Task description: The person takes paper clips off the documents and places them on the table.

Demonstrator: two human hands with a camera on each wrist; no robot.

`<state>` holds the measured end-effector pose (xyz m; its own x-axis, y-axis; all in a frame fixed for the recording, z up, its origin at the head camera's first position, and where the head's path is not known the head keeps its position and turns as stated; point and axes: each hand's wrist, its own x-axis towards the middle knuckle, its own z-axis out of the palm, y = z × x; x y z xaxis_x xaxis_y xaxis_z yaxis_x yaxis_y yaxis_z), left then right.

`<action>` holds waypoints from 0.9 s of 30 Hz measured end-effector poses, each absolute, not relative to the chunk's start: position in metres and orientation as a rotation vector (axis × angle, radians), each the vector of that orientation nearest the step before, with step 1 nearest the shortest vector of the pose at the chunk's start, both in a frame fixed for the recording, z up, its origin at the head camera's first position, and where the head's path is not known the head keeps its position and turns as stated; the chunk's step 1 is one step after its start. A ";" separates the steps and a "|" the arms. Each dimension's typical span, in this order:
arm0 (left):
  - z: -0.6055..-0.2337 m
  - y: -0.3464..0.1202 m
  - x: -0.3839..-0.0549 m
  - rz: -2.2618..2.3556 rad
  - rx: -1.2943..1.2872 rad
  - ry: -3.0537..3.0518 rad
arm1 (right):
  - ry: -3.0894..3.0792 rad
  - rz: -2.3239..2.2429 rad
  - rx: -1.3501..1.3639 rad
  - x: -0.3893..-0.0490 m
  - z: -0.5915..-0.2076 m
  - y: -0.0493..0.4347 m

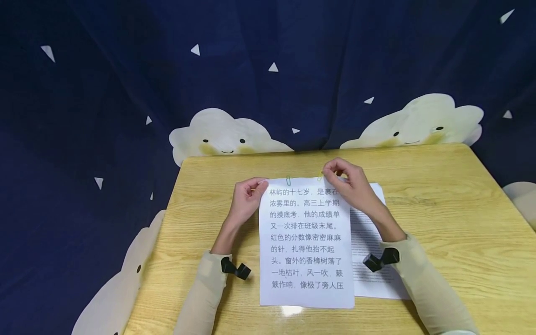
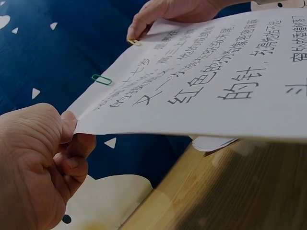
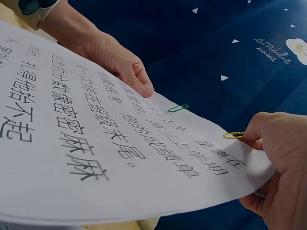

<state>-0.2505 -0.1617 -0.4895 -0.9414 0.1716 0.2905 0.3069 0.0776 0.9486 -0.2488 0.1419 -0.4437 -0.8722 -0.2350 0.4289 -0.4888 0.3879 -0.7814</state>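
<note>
A white sheet of paper (image 1: 307,298) with large printed Chinese characters is held up over the table. My left hand (image 1: 246,199) pinches its top left corner between thumb and fingers. Along the top edge sits a green paper clip (image 1: 288,180), also plain in the left wrist view. A yellow paper clip (image 3: 233,135) lies farther right on the same edge, its outer end between the thumb and finger of my right hand (image 1: 351,186). In the right wrist view, other fingers of that hand are partly behind the sheet.
Beneath the right forearm, another printed sheet (image 1: 370,251) with small text lies on the wooden table (image 1: 444,209), partly covered by the raised paper. A dark blue curtain (image 1: 234,56) with white triangles and smiling clouds hangs behind the table's far edge.
</note>
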 end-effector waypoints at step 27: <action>-0.493 -0.164 -0.252 -1.972 -0.467 -2.256 | -2.295 1.474 0.598 -0.260 -0.449 0.168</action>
